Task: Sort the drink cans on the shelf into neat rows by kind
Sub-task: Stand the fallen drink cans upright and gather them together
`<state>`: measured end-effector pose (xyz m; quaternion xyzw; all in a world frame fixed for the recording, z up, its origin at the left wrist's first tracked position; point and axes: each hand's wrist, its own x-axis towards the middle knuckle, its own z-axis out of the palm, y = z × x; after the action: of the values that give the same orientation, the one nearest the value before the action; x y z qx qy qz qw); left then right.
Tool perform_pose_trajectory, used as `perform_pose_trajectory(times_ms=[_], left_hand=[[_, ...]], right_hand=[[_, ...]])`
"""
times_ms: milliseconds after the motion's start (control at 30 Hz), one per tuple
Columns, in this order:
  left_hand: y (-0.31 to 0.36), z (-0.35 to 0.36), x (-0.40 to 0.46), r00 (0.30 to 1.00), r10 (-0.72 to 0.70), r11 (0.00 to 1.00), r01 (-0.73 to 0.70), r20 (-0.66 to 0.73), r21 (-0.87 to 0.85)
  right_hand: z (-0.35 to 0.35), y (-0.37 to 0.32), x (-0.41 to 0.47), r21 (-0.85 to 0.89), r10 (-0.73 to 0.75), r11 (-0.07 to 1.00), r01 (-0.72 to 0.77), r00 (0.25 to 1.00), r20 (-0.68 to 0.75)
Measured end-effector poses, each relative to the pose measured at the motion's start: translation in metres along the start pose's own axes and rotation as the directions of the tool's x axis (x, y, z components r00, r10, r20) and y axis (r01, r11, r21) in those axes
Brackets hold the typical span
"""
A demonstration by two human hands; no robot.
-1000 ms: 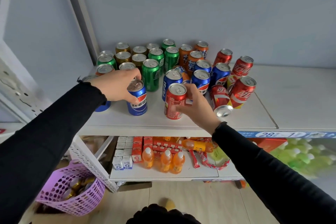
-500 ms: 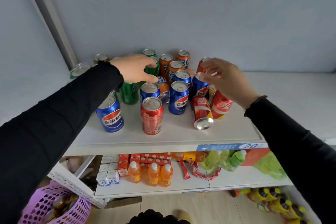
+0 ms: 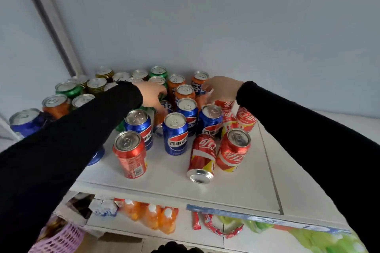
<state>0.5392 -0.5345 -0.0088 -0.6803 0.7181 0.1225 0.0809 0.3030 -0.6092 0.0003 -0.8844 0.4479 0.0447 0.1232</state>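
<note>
Currently both hands deep in can cluster, L hand point(image 3: 153, 96) fingers curled on a toppled orange can point(image 3: 162, 115), R hand point(image 3: 223, 90) grip unclear; risk: sleeves knock blue cans point(image 3: 174, 133) just below wrists.

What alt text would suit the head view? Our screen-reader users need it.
Two black-sleeved arms reach over a white shelf crowded with mixed drink cans, left hand and right hand among the rear ones. One red can lies tipped over near the front.
</note>
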Motion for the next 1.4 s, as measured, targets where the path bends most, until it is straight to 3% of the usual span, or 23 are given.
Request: perform_pose_trajectory(times_ms=[167,433,567,700,833,1000,1133,1300,1400], left_hand=[[0.001,0.015,0.014,0.997,-0.062,0.998,0.064,0.051,-0.028],[0.009,0.011,0.025,0.978,-0.102,0.990,0.081,0.181,0.119],[0.012,0.004,0.024,0.960,-0.137,0.989,0.118,0.243,0.091],[0.008,0.004,0.014,0.971,-0.133,0.991,0.134,0.196,0.006],[-0.002,0.011,-0.005,0.996,-0.089,0.993,0.088,-0.007,-0.077],[-0.008,0.022,-0.026,0.957,-0.033,0.991,-0.005,-0.287,-0.131],[-0.008,0.023,-0.029,0.926,-0.020,0.995,-0.020,-0.377,-0.100],[0.004,0.018,-0.027,0.926,-0.053,0.995,0.018,-0.374,-0.097],[0.006,0.020,-0.025,0.916,-0.081,0.993,0.043,-0.392,-0.106]], right_hand=[[0.013,0.007,0.048,-0.178,0.011,0.984,0.031,0.973,0.229],[0.011,0.009,0.071,-0.026,0.074,0.997,-0.069,0.891,0.448],[0.010,0.009,0.071,0.004,0.058,0.998,-0.068,0.883,0.466],[0.006,0.005,0.058,-0.002,0.020,1.000,-0.020,0.930,0.367],[0.002,0.007,0.037,-0.118,-0.048,0.992,0.054,0.997,0.053],[0.006,0.013,0.017,-0.101,-0.208,0.977,0.190,0.953,-0.222],[0.005,0.019,0.006,-0.018,-0.224,0.974,0.227,0.941,-0.253],[0.015,0.027,0.001,-0.050,-0.240,0.971,0.236,0.931,-0.276],[0.016,0.031,-0.004,0.036,-0.192,0.976,0.213,0.934,-0.302]])
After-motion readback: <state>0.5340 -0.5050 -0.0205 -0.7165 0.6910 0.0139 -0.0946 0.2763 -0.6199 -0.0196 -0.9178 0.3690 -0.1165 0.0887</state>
